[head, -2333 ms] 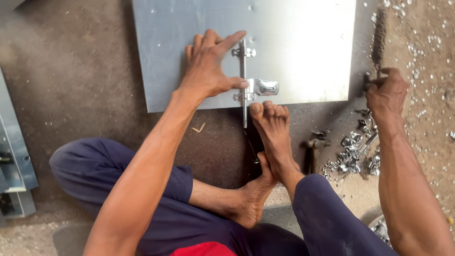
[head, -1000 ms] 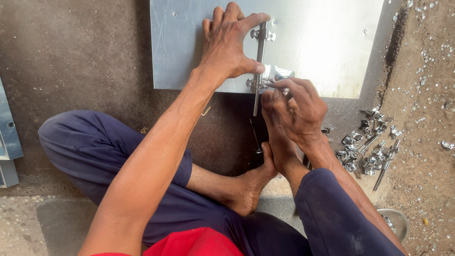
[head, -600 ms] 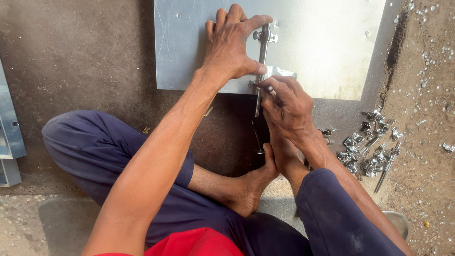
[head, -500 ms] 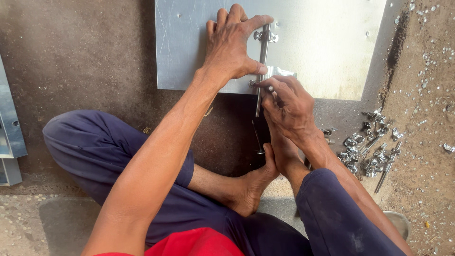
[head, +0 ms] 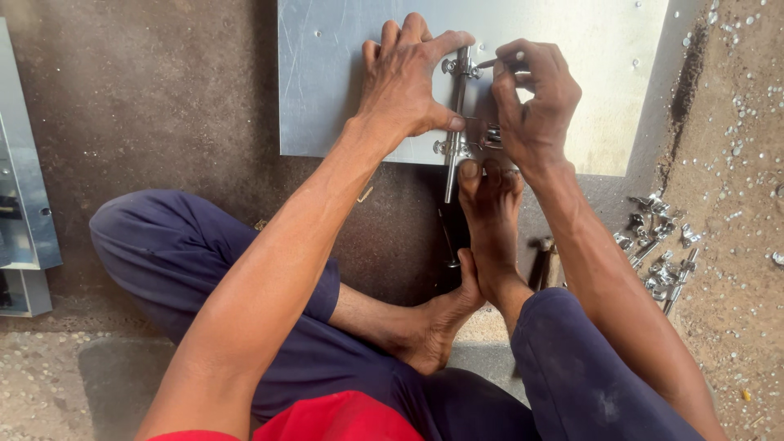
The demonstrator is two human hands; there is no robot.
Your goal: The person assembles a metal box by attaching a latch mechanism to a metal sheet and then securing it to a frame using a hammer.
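A flat grey metal sheet (head: 327, 82) lies on the floor in front of me. On it sits a silver sliding bolt latch (head: 454, 147) with a long rod running toward me. My left hand (head: 408, 77) presses flat on the sheet, thumb and fingers steadying the latch. My right hand (head: 535, 98) is pinched on a small metal rivet or screw (head: 487, 63) at the latch's upper bracket. My foot (head: 490, 204) rests on the sheet's near edge, toes beside the rod.
A heap of loose silver latch parts (head: 657, 245) lies on the floor at right. A hammer-like tool (head: 541, 261) lies by my right leg. A grey metal box section (head: 24, 188) stands at far left. Scattered small metal bits dot the sandy ground at right.
My right hand came from the parts heap to the latch, then moved from the lower bracket up to the upper one. The view shifted slightly; my left hand stays on the latch.
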